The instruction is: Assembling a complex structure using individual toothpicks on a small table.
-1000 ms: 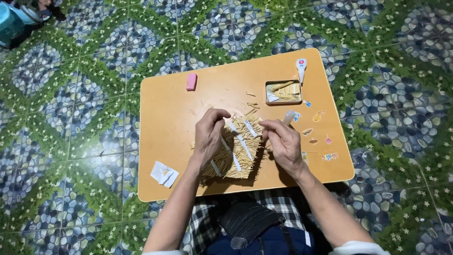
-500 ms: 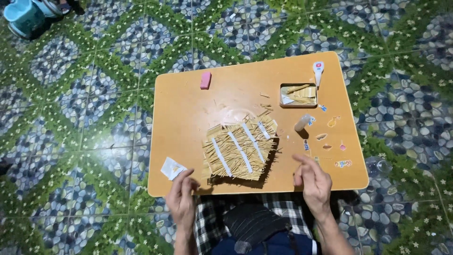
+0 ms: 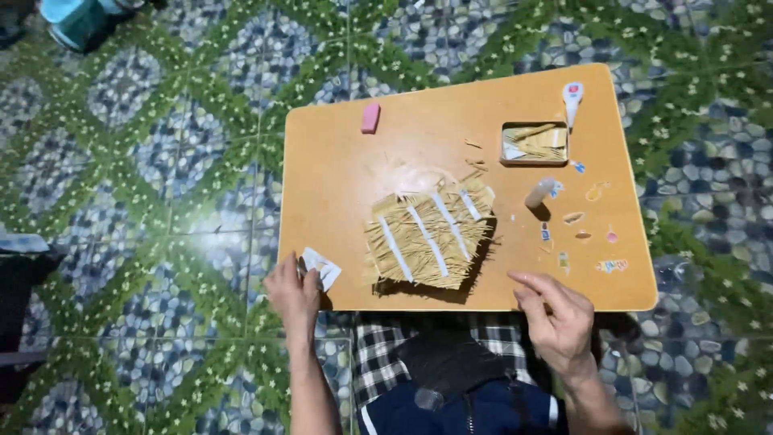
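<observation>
Low orange table (image 3: 338,161) on a patterned tile floor: near its far right corner a small rectangular tin (image 3: 534,143) holds pale sticks and a scrap of paper, with a white glue applicator (image 3: 572,98) beside it and a pink eraser (image 3: 370,118) by the far edge. At the centre lies a thatch-like panel of sticks (image 3: 429,235) crossed by white strips — a small clear bottle (image 3: 539,192) and coloured stickers (image 3: 576,217) fill the right side, the left side staying bare. The left hand (image 3: 293,293), fingers lightly curled, touches a folded white paper (image 3: 320,267) at the near edge; the right hand (image 3: 557,316) hovers at the near edge with fingers loosely apart, holding nothing.
</observation>
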